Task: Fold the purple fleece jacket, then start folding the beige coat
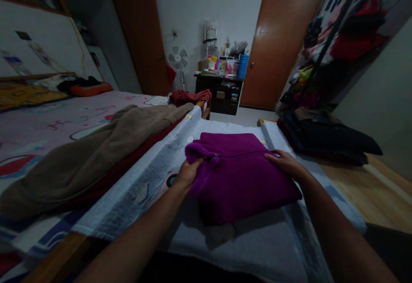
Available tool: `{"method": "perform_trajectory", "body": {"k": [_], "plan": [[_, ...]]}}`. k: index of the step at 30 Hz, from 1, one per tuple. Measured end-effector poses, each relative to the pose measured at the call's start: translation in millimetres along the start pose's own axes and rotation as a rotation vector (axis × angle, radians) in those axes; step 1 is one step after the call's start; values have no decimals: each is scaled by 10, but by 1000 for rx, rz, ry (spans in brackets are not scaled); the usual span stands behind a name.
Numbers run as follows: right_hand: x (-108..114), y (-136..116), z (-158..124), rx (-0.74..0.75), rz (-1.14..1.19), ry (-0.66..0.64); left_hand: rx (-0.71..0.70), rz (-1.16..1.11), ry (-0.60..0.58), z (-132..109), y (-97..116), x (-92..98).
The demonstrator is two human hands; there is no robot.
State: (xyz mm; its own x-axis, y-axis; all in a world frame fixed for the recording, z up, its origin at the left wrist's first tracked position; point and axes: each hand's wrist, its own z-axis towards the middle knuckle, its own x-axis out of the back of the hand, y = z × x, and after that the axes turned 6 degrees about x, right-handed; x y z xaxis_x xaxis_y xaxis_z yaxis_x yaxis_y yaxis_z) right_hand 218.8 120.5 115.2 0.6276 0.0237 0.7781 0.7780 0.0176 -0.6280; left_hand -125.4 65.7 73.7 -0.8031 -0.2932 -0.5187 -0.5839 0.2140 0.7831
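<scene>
A purple zip-up jacket [247, 188], folded into a rough rectangle, is held over a pale cloth [193, 236]. Its fuzzy collar and zipper pull face left. My left hand [188, 172] is closed on the collar, thumb on top and fingers hidden beneath the fabric. My right hand [285, 162] grips the far right edge near the zipper's end, thumb uppermost. The jacket's near edge looks slightly raised above the cloth and throws a shadow on it.
A taupe garment [119, 141] lies along the bed [80, 111] at left. Folded dark clothes [325, 135] are stacked on a wooden surface [370, 188] at right. Behind stand a fan [178, 60], a dark cabinet [219, 98] and a door [268, 51].
</scene>
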Motion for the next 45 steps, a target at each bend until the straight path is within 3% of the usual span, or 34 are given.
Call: {"method": "perform_trajectory", "body": {"k": [5,9,12,16,19,21,23,26,29,31,38,42,45], "plan": [[-71,75,-504,-95,198,13,126,210,-192,469,295,-1],[-293,61,-844,-140,333,-16,183,397,-371,734,423,-18],[-515,82,-1013,-181,394,-113,77,736,-292,913,459,-25],[-583,121,-1057,-118,63,-120,-48,1168,-21,1060,520,-89],[-480,43,-948,47,-255,64,-230,1295,136,962,549,-251],[-464,-77,-832,177,-347,191,-572,1544,204,776,482,-394],[-542,-213,-713,336,-361,252,-742,1713,41,549,314,-510],[-784,-347,-591,475,-407,181,-751,1878,-223,291,-55,-536],[-1004,-354,-559,456,-463,15,-679,1891,-267,239,-366,-407],[-1073,-325,-563,423,-479,-50,-651,1785,-259,280,-471,-317],[-1065,-310,-565,370,-490,-80,-593,1455,-292,283,-450,-282],[-1066,-306,-573,368,-475,-91,-599,1332,-292,62,-458,-240],[-1042,-306,-566,367,-463,-94,-599,1230,-343,-243,-474,-172]]}}
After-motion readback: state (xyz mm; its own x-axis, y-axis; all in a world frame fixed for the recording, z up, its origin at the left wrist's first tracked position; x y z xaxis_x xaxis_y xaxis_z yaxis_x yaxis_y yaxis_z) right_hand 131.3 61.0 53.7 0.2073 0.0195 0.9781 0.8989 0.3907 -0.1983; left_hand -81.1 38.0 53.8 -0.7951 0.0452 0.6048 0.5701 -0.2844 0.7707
